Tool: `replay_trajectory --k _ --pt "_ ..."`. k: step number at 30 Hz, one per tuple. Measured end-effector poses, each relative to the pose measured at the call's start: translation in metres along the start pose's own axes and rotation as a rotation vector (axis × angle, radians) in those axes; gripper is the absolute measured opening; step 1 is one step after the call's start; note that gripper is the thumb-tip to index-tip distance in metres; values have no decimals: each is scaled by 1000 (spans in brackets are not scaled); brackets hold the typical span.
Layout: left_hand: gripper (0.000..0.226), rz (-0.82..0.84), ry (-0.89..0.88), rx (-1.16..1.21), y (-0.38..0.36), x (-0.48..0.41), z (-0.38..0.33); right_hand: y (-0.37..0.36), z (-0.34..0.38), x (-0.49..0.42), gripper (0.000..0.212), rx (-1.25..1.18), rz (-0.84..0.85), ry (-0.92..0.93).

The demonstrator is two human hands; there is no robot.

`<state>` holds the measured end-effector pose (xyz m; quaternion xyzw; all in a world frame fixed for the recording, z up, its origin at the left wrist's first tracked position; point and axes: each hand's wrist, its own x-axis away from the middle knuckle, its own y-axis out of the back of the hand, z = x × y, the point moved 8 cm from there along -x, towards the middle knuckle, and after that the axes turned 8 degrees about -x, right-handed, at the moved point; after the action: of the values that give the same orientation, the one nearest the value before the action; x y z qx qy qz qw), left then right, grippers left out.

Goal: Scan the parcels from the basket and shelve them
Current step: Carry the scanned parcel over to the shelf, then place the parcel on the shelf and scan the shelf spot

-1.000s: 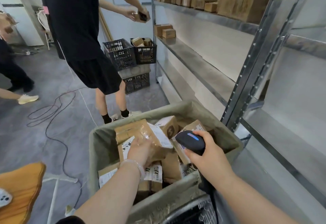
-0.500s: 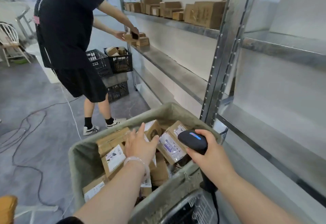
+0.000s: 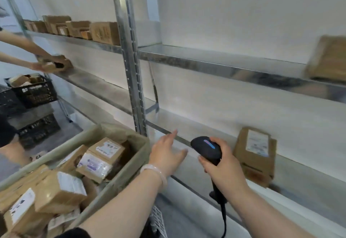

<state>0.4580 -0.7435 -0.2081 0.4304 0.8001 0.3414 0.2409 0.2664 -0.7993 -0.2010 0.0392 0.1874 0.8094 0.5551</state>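
A fabric-lined basket (image 3: 119, 179) at the lower left holds several brown cardboard parcels (image 3: 101, 157) with white labels. My left hand (image 3: 168, 153) is out of the basket, fingers straight and empty, stretched toward the front edge of the lower metal shelf (image 3: 206, 131). My right hand (image 3: 222, 164) grips a black handheld scanner (image 3: 206, 148) with a blue light, its cable hanging down. One labelled parcel (image 3: 254, 153) lies on the lower shelf just right of the scanner.
A steel upright (image 3: 131, 59) splits the shelving. Another parcel (image 3: 327, 58) sits on the upper shelf at far right, several more (image 3: 78, 28) at upper left. Another person's hands (image 3: 46, 65) place a box on a shelf at left, above black crates (image 3: 31, 91).
My left hand left the parcels in the basket and moved right, empty, toward the shelf. The view swung right and up from the basket to the shelving. The scanner stays in my right hand.
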Motion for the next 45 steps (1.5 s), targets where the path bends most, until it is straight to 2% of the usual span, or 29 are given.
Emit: replay_trajectory --k 5,8,10,14,20,25,28,33,36,39,45 --pt "72 162 -162 19 -88 17 -105 121 -40 28 53 -4 -174 -69" --pt "49 225 -219 56 -133 31 -152 180 -64 42 54 1 -247 -93" --pt "44 264 -230 47 -160 37 -172 211 -80 49 52 11 -282 -121" --pt "49 326 -168 93 -190 38 -184 248 -106 54 51 9 -330 -162" --pt "49 306 -126 -3 -204 17 -174 240 -135 45 51 13 -279 -230" --pt "57 342 -90 -12 -216 -18 -156 235 -150 16 53 34 -312 -301" --pt "58 385 -70 2 -228 -37 -142 228 -160 -2 54 29 -327 -353" --pt "74 517 14 100 -255 -71 -124 214 -174 -39 53 3 -391 -375" --pt "65 582 25 194 -269 -83 -123 203 -183 -56 56 -36 -398 -385" --pt "51 587 -15 254 -276 -89 -127 199 -190 -65 56 -66 -435 -396" --pt "60 468 -106 212 -263 -91 -135 202 -191 -65 50 -148 -532 -375"
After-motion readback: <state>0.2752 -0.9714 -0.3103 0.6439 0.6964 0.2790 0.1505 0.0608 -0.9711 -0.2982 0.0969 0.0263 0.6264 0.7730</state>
